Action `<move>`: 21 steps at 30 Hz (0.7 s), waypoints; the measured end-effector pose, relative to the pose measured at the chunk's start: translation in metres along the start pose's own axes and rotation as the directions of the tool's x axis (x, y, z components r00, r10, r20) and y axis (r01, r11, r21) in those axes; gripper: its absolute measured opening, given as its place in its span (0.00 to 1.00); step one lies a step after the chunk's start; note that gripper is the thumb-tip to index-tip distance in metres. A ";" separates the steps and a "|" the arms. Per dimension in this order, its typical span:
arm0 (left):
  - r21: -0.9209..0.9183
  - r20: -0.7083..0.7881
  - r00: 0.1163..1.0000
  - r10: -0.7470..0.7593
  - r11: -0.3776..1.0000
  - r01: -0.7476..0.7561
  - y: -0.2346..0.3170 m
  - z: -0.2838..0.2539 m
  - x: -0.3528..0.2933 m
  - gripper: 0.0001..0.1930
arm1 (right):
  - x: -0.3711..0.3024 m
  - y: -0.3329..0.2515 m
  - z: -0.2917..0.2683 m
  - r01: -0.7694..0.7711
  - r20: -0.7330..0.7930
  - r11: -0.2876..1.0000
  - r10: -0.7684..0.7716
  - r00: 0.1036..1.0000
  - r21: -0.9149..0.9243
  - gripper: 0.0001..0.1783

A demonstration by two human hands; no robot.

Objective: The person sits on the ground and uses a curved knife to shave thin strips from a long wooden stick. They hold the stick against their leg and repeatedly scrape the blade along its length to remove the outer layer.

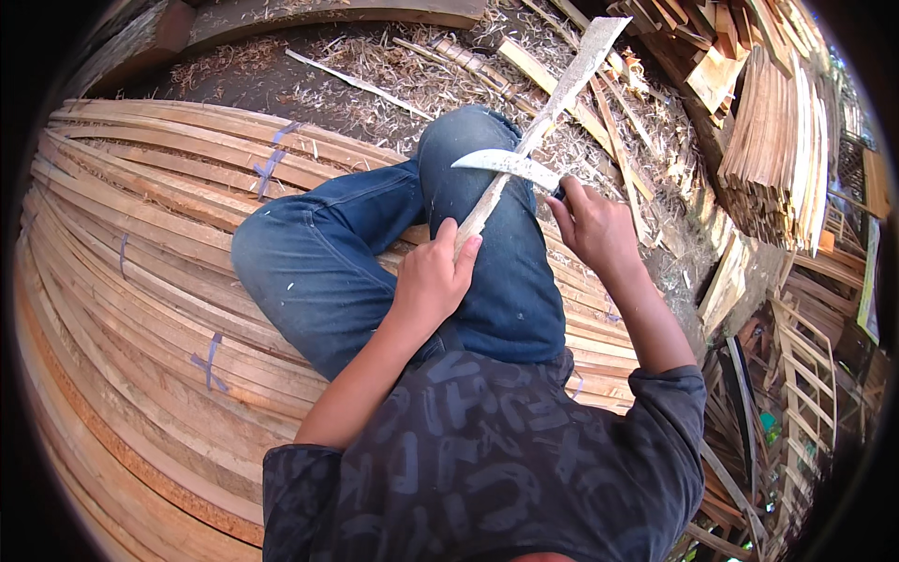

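From my end of the feed, both of the wearer's bare forearms come up from the dark short-sleeved shirt [524, 450], elbows bent: the left slants up to the right, the right slants up to the left. The left hand [435, 276] is closed around the near end of a long, pale, rough wooden strip [573, 89], thumb laid along it. The right hand [595, 225] is curled round the dark handle of a curved, whitish metal blade [517, 166], whose tip points left and which lies across the strip above the blue jeans [510, 272].

I count two hands, one strip held and one blade. Across the wide stack of long brown wooden planks [159, 309] under the person, I make out at least three purple ties [211, 363].

Beyond the raised knee lies ground strewn with pale curled shavings [337, 94]; a thick timber beam [328, 14] runs along the top left. At the right are one large bundle of thin wooden slats [777, 150] and a slatted wooden frame [805, 393]. The legs block my view of part of the planks, and the right fist hides most of the handle.
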State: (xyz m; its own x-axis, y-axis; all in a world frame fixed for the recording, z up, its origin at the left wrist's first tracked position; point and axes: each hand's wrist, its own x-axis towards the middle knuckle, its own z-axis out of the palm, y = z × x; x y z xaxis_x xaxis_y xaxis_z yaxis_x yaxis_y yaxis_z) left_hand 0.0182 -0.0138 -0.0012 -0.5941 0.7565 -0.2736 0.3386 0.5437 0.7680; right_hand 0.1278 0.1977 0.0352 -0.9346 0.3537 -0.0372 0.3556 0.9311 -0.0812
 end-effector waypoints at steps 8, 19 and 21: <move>-0.001 0.029 0.999 -0.017 1.000 0.017 0.002 0.000 -0.002 0.18 | 0.005 0.017 0.008 -0.199 0.049 0.980 0.198 0.979 0.008 0.17; 0.019 0.026 0.999 -0.039 0.999 0.039 0.000 0.003 -0.003 0.18 | -0.002 0.013 0.008 -0.025 0.071 1.000 0.026 0.997 -0.019 0.19; -0.005 0.012 0.999 -0.047 0.999 0.047 0.001 0.000 0.000 0.18 | 0.007 0.022 0.009 0.059 0.058 0.998 -0.058 0.997 -0.017 0.19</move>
State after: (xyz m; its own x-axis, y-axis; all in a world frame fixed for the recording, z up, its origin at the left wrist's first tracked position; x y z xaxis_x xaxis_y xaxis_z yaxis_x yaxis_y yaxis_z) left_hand 0.0185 -0.0129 -0.0007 -0.6005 0.7344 -0.3162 0.3069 0.5769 0.7570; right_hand 0.1287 0.2198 0.0237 -0.9518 0.2932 -0.0901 0.2995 0.9518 -0.0666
